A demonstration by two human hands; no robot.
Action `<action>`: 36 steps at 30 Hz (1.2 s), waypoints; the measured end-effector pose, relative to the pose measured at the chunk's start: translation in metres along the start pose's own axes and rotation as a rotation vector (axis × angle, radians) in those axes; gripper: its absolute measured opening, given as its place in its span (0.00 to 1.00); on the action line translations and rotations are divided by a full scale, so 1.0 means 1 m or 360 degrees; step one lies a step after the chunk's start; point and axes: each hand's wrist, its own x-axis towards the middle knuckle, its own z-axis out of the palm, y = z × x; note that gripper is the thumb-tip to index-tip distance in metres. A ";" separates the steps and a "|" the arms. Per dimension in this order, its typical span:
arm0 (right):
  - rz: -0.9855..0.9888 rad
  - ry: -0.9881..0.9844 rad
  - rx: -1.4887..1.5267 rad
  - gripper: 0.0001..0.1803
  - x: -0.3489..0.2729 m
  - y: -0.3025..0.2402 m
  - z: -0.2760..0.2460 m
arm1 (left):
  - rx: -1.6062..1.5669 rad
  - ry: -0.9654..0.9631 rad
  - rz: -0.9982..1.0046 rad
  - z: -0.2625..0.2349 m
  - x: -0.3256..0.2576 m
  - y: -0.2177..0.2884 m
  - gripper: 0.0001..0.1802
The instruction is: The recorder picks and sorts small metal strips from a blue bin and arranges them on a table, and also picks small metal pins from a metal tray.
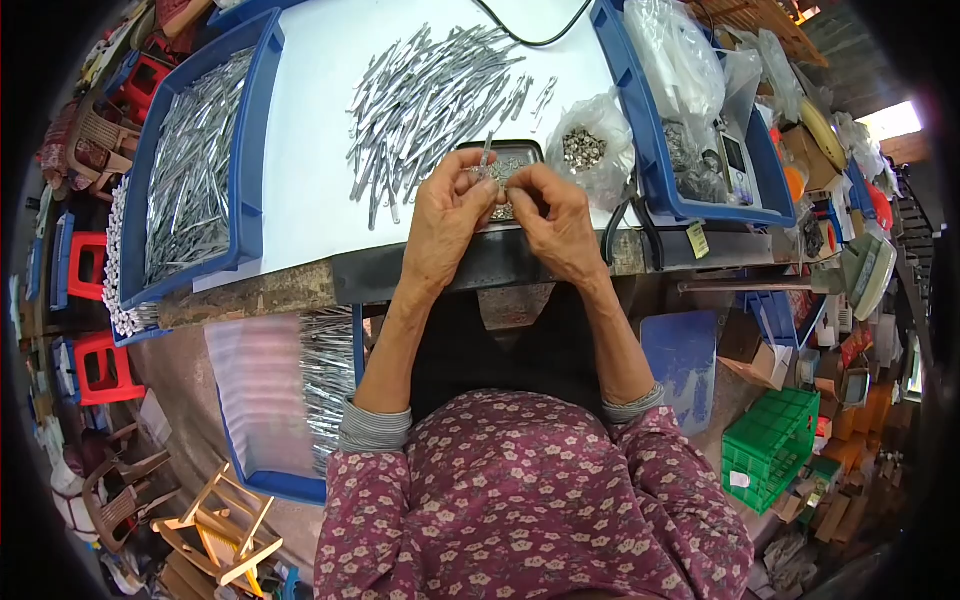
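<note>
My left hand (pixel 441 222) is closed on a slim silvery metal strip (pixel 488 148), which stands up between thumb and fingers. Close beside it, my right hand (pixel 560 225) has thumb and forefinger pinched together; whatever sits in that pinch is too small or hidden to make out. Both hands are over a dark-rimmed tray (pixel 528 150) of tiny metal pieces, partly covered by my fingers. Beyond them a loose pile of similar metal strips (pixel 425 95) lies on the white tabletop (pixel 315 120). To the right sits a clear plastic bag (pixel 612 180) of small metal parts (pixel 583 149).
A blue crate (pixel 250 190) full of metal strips stands at the left. Another blue crate (pixel 690 208) on the right holds plastic bags. Dark-handled pliers (pixel 650 235) hang over the table's front edge. A black cable (pixel 540 42) crosses the far side.
</note>
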 end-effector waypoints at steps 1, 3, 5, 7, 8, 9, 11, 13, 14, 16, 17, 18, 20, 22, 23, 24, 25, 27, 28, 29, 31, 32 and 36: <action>0.0035 0.0058 0.0075 0.04 0.000 0.002 0.002 | 0.0000 0.0003 -0.0002 -0.001 -0.001 -0.002 0.13; 0.0064 0.0117 0.0203 0.04 0.000 0.002 0.005 | -0.0186 0.0042 -0.0009 -0.003 -0.003 -0.004 0.13; 0.0095 0.0176 0.0327 0.05 0.001 -0.001 0.006 | -0.0185 0.0027 -0.0029 -0.004 -0.006 -0.005 0.12; 0.0327 0.0197 0.0709 0.05 0.003 -0.006 0.003 | -0.0184 0.0008 -0.0049 -0.004 -0.009 -0.005 0.11; 0.0285 0.0202 0.0778 0.06 0.005 -0.004 0.003 | -0.0197 0.0010 -0.0057 -0.003 -0.010 -0.004 0.11; 0.0287 0.0204 0.0776 0.06 0.007 -0.005 0.002 | -0.0211 0.0012 -0.0064 -0.001 -0.011 -0.004 0.11; 0.0162 0.0342 0.0790 0.06 0.012 -0.010 0.005 | -0.0204 0.0007 -0.0070 0.000 -0.014 -0.003 0.11; 0.0077 0.0359 0.0746 0.06 0.017 -0.007 0.008 | -0.0200 -0.0003 -0.0075 0.002 -0.016 -0.002 0.10; 0.0046 0.0323 0.0681 0.06 0.018 -0.006 0.008 | -0.0194 -0.0021 -0.0084 0.003 -0.017 -0.001 0.10; -0.0034 0.0301 0.0551 0.06 0.018 -0.007 0.010 | -0.0190 -0.0037 -0.0094 0.005 -0.017 0.000 0.10; -0.0032 0.0299 0.0550 0.06 0.017 -0.006 0.010 | -0.0199 -0.0036 -0.0094 0.006 -0.017 0.000 0.10; -0.0087 0.0305 0.0459 0.05 0.016 -0.005 0.010 | -0.0208 -0.0036 -0.0094 0.006 -0.017 0.000 0.10; -0.0139 0.0308 0.0366 0.05 0.016 -0.003 0.010 | -0.0213 -0.0036 -0.0099 0.005 -0.018 0.000 0.10; -0.0215 0.0285 0.0379 0.04 0.017 -0.003 0.009 | -0.0219 -0.0040 -0.0107 0.005 -0.018 0.000 0.09; -0.0211 0.0285 0.0377 0.04 0.018 -0.003 0.009 | -0.0246 -0.0035 -0.0120 0.005 -0.018 0.000 0.09; -0.0223 0.0283 0.0340 0.03 0.018 -0.003 0.007 | -0.0274 -0.0031 -0.0133 0.006 -0.018 -0.001 0.09; -0.0239 0.0279 0.0305 0.03 0.018 -0.003 0.007 | -0.0277 -0.0029 -0.0133 0.006 -0.018 -0.001 0.09; -0.0245 0.0299 0.0253 0.02 0.019 -0.005 0.006 | -0.0377 -0.0046 -0.0127 0.007 -0.018 -0.002 0.08; -0.0251 0.0317 0.0205 0.02 0.019 -0.006 0.007 | -0.0380 -0.0042 -0.0128 0.007 -0.018 -0.002 0.08; -0.0249 0.0312 0.0205 0.02 0.018 -0.005 0.008 | -0.0351 -0.0026 -0.0130 0.007 -0.018 -0.002 0.08; -0.0305 0.0370 0.0072 0.03 0.017 -0.005 0.010 | -0.0327 -0.0010 -0.0134 0.006 -0.017 -0.003 0.08; -0.0302 0.0368 0.0068 0.03 0.016 -0.004 0.011 | -0.0377 -0.0046 -0.0166 0.004 -0.017 -0.004 0.08; -0.0224 0.0414 0.0172 0.03 0.013 0.001 0.013 | -0.0519 -0.0109 -0.0213 0.003 -0.015 -0.006 0.07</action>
